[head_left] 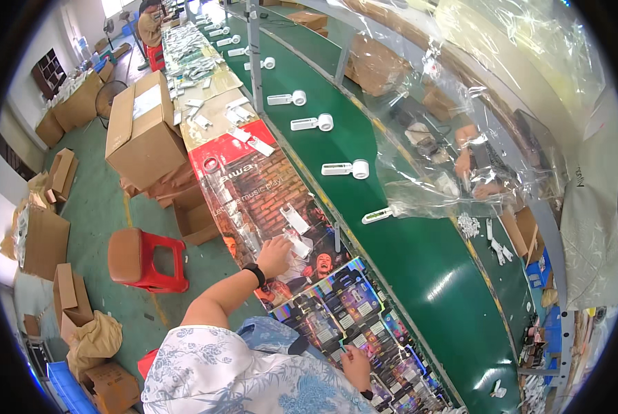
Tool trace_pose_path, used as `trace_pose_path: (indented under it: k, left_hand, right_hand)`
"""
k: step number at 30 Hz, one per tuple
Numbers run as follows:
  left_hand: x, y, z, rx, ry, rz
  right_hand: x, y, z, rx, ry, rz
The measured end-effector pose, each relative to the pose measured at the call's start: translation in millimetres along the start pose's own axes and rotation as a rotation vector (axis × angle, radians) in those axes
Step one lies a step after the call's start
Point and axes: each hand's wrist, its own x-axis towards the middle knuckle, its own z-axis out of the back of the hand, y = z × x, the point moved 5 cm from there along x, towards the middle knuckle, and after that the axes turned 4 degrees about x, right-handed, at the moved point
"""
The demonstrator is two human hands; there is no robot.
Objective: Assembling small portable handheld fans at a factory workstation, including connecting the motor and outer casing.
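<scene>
My left hand [276, 257], with a black band at its wrist, reaches over the printed red and brick-patterned table cover. Its bent fingers are closed at the edge of a white plastic part [299, 246]. A second white part [295, 219] lies just beyond it. Lower down, my right hand [356, 368] is held over the dark, colourful printed section of the table, its fingers drawn together. Something thin and bluish shows by those fingertips, too small to name.
Along the green conveyor belt [399, 255] sit several white handheld fans [345, 169]. More white parts [254, 141] lie farther up the table. A red stool [164, 265] and cardboard boxes [147, 131] stand at left. Behind clear plastic sheeting [419, 165], another person's hands [464, 164] work across the belt.
</scene>
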Motion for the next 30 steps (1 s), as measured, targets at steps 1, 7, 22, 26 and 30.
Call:
trace_pose_path:
  k: [1,7,22,26,30]
  left_hand:
    - [-0.1,1.4,-1.3,0.028,0.043,0.014]
    - [9.0,4.7,-14.7,0.232,0.13,-0.069]
    - [82.1,44.7,-53.9,0.19,0.092,-0.512]
    - [67.3,19.2,-58.8,0.384,0.425,-0.279]
    - [26.8,-51.6,-62.2,0.159,0.327,-0.441]
  right_hand:
    - [0.2,2.6,-4.1,-0.017,0.025,0.049]
    - [-19.1,2.0,-24.4,-0.021,0.088,-0.001]
    - [-29.6,14.4,-15.7,-0.023,-0.031,-0.173]
    - [-47.1,-44.7,-8.4,-0.032,-0.241,-0.316]
    - [-80.5,-101.3,-1.3,0.141,-0.468,-0.626]
